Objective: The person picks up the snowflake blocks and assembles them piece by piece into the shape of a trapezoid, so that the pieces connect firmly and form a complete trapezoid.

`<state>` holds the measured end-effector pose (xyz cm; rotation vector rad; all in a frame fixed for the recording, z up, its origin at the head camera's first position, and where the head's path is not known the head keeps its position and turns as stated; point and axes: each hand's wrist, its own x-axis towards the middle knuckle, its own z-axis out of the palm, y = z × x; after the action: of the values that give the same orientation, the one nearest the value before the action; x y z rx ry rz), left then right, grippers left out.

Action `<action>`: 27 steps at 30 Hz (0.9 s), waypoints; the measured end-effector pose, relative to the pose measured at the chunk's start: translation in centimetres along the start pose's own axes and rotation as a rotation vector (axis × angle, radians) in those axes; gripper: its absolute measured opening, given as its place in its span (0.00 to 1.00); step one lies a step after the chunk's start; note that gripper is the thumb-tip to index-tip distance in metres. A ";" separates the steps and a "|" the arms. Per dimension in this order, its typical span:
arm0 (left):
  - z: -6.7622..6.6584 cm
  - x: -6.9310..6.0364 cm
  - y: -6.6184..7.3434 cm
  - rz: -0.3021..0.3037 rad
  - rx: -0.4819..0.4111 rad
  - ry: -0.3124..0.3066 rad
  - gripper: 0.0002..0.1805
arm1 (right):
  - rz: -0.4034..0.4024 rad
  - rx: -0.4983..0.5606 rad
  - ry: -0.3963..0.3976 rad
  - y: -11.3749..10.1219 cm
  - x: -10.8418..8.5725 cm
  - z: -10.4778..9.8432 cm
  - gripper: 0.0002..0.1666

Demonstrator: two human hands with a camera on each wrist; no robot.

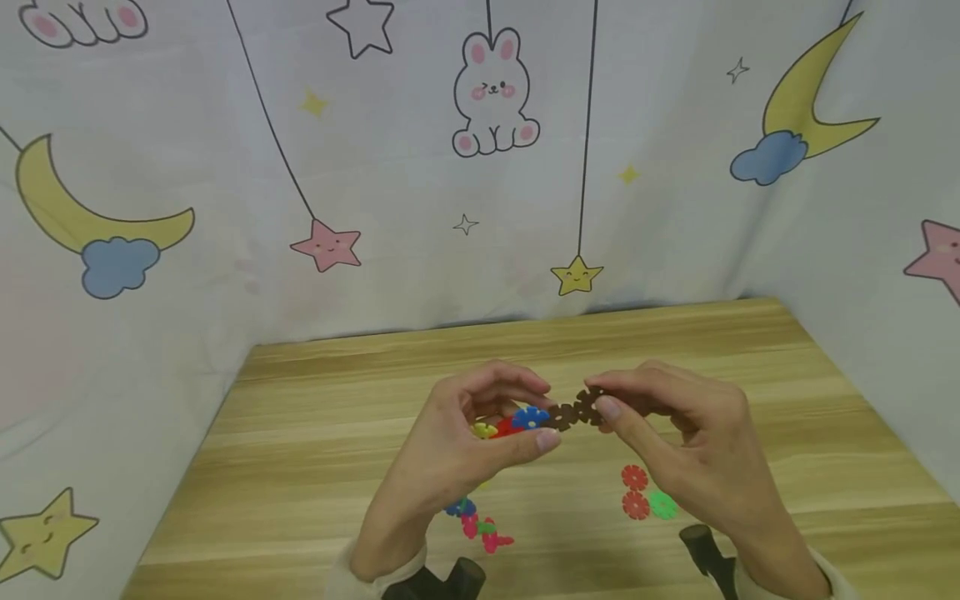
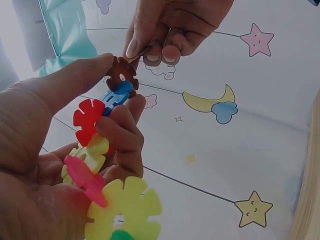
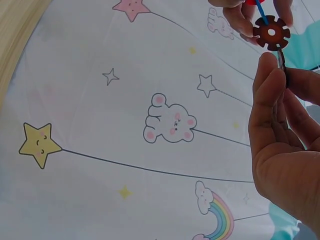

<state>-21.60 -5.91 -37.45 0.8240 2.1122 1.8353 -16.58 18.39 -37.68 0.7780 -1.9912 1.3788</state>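
My left hand point(image 1: 457, 450) grips a chain of notched plastic discs, its thumb and fingertips at a brown disc point(image 2: 121, 75) beside a blue disc point(image 1: 531, 417). Red point(image 2: 88, 121), yellow and pink discs run back across the palm in the left wrist view, with a large yellow disc point(image 2: 125, 207) nearest the camera. My right hand point(image 1: 697, 442) pinches a second brown disc point(image 1: 591, 406) between thumb and fingers; it meets the first brown disc edge to edge. The right wrist view shows this pinched disc edge-on, below the other brown disc point(image 3: 271, 33).
Two red discs point(image 1: 634, 477) and a green disc point(image 1: 663, 505) lie on the wooden table point(image 1: 300, 467) left of my right forearm. The chain's lower end, with blue and pink discs point(image 1: 470, 525), hangs or lies below my left hand. A printed curtain point(image 1: 420, 183) stands behind the table.
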 end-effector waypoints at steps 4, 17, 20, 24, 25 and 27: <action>0.0 0.0 0.0 0.006 0.007 0.003 0.19 | -0.031 -0.054 0.010 0.0 0.0 0.1 0.22; 0.6 0.1 0.0 -0.008 -0.046 0.043 0.18 | -0.001 0.206 0.059 0.7 -0.3 1.5 0.18; 0.9 0.1 0.0 -0.006 -0.069 0.046 0.17 | 0.033 0.225 0.077 0.7 -0.3 1.5 0.18; 0.8 0.1 0.0 -0.013 -0.039 0.009 0.17 | 0.088 0.190 0.040 0.6 -0.2 1.3 0.18; 0.7 0.1 0.0 -0.017 -0.032 -0.011 0.17 | 0.106 0.175 0.024 0.5 -0.2 1.2 0.18; 0.7 0.1 0.0 -0.022 -0.031 -0.054 0.16 | 0.128 0.160 -0.008 0.5 -0.2 1.1 0.19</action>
<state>-21.31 -5.30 -37.54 0.8296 2.0467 1.8097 -16.99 17.53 -38.48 0.7368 -1.9840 1.6284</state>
